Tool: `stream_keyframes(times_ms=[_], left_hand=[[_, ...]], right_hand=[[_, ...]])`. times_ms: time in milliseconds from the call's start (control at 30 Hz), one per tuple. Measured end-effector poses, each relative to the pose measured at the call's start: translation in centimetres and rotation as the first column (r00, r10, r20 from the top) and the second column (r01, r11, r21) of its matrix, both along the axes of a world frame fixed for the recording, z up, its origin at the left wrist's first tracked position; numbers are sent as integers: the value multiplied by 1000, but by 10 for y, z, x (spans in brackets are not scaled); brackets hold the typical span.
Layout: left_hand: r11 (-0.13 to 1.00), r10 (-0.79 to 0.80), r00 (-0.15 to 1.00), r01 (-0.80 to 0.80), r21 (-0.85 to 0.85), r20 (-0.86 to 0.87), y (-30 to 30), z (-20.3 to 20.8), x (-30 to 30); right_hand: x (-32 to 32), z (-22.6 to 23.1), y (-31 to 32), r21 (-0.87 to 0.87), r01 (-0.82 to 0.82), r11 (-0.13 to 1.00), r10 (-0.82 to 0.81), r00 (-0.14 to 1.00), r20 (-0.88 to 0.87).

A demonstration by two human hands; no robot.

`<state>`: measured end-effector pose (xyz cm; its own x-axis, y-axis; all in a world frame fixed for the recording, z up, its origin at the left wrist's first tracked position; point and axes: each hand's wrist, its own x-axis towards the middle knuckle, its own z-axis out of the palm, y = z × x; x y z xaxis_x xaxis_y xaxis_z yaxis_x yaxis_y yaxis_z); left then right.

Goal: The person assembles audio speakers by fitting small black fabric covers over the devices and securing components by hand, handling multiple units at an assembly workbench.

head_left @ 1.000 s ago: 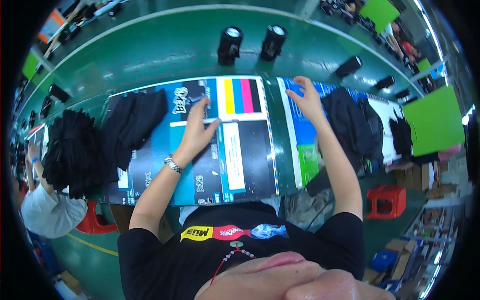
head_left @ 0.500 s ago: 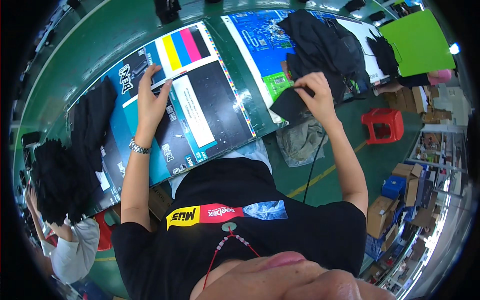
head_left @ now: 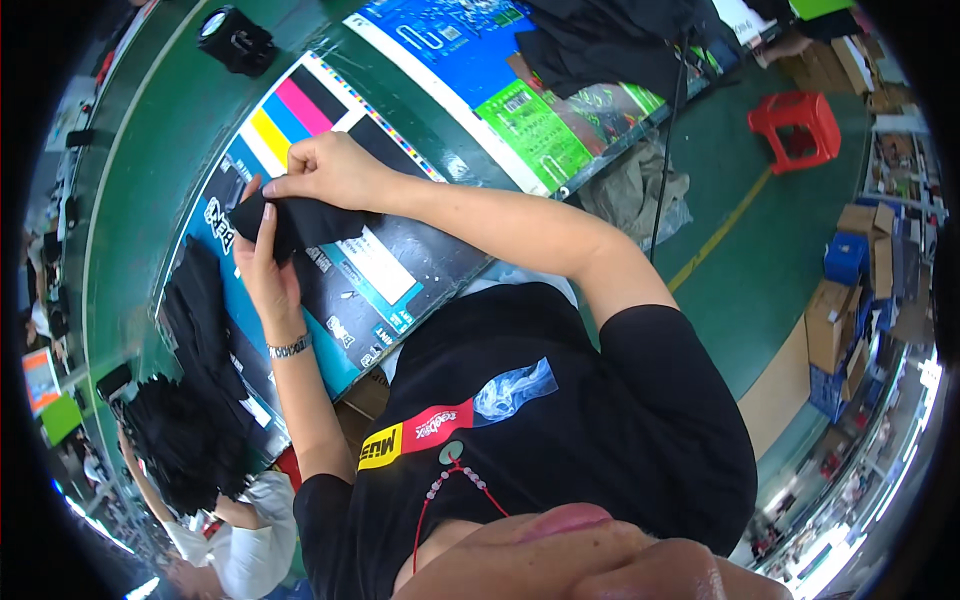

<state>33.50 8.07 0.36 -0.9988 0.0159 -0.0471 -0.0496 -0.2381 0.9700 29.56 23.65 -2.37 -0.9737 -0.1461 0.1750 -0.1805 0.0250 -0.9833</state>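
A small piece of black cloth (head_left: 310, 222) is stretched between my two hands over the left printed board (head_left: 335, 365). At its top edge my right hand (head_left: 330, 172) pinches it between thumb and fingers. My left hand (head_left: 265, 270) grips the cloth's left end, thumb in front and fingers partly hidden behind. A beaded bracelet circles my left wrist. Left of my left hand, a pile of black cloth (head_left: 200, 300) lies on the board. Farther right, another black cloth pile (head_left: 620, 45) rests on a blue and green printed sheet (head_left: 530, 130).
A person in a white top (head_left: 255, 525) is at the lower left beside a fluffy black heap (head_left: 185, 440). To the right, a red stool (head_left: 797, 132) stands on the green floor. A clear plastic bag (head_left: 640, 195) hangs below the right sheet; cardboard boxes (head_left: 830, 325) line the right side.
My right hand has carried the black cloth piece leftward from the blue and green sheet to my left hand. The left hand, open before, now grips it too. The view has turned.
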Motion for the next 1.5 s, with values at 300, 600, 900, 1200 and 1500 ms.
stream_keyframes(times_ms=[300,600,900,1200,1500], left_hand=[[973,229,961,-228,-24,154,-15,-33,-8],[923,366,915,-333,-191,172,0,-9,-4],[944,-73,989,110,-309,131,-23,-20,0],[910,78,985,-133,-393,-152,-19,-24,-6],[940,65,998,-57,335,-12,-30,-14,-3]], right_hand=[[7,5,2,6,345,938,-332,907,-258],[23,8,-4,211,6,978,69,936,-345],[8,-3,-10,-37,95,995,-100,974,-203],[19,10,-13,131,-66,989,78,993,-92],[-6,17,14,354,420,836,-200,833,-515]])
